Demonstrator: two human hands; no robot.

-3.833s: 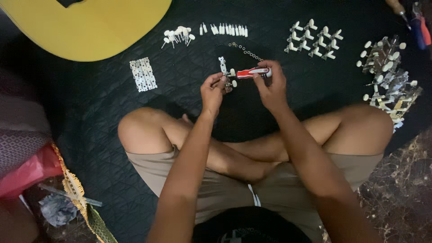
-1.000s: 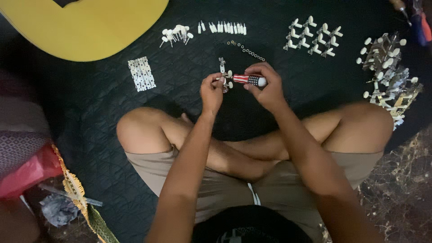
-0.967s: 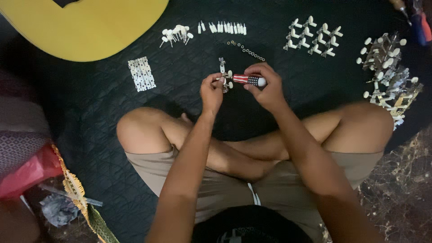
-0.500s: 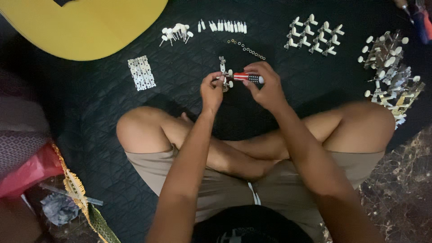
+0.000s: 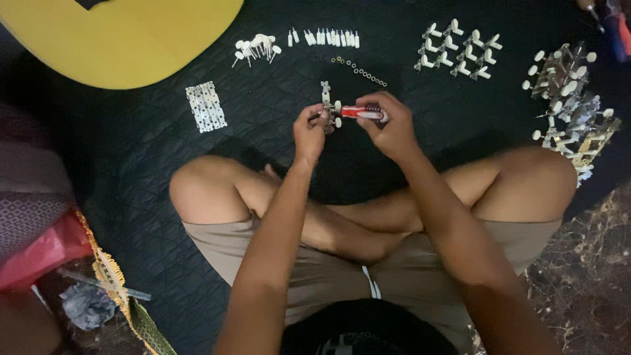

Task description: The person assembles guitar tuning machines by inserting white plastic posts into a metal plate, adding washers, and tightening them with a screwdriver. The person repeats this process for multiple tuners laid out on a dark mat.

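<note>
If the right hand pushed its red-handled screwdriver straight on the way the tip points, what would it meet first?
Most likely the small metal tuning-machine strip with white knobs pinched by the left hand; the right hand aims the red-handled screwdriver leftward at it. Whether they touch is unclear.

two hands at work, left hand (image 5: 309, 135) and right hand (image 5: 393, 128); one red-handled screwdriver (image 5: 363, 113) between them; one yellow guitar body (image 5: 125, 36); one small perforated white sheet (image 5: 206, 106); one row of little metal rings (image 5: 359, 70), too small to count; several clusters of white-knobbed tuning pegs (image 5: 457, 56)
</note>
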